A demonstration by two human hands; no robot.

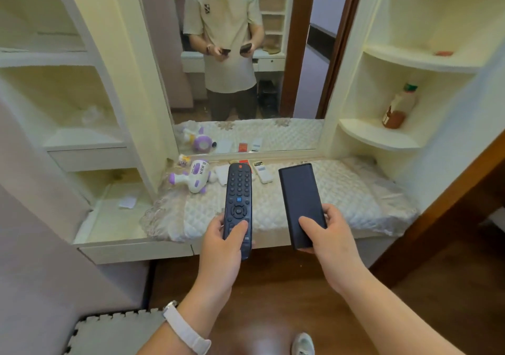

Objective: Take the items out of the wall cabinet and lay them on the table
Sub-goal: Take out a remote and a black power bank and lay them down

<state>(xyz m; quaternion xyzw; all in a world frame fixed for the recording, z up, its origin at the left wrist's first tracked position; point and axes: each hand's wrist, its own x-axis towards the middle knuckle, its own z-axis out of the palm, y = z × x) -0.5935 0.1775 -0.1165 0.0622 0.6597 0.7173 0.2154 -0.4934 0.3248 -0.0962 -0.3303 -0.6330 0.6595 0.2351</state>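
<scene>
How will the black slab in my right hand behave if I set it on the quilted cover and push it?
The black slab looks rigid: straight edges, no sag beyond the right hand. Flat and wide, it should lie still, not roll. Its smooth matte face might slip in a loose grip, though the quilted cover would probably drag on it.

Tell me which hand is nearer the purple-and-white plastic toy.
Left. Left hand, holding a black plastic remote, is right of the toy, nearer the camera; right hand is farther right.
</scene>
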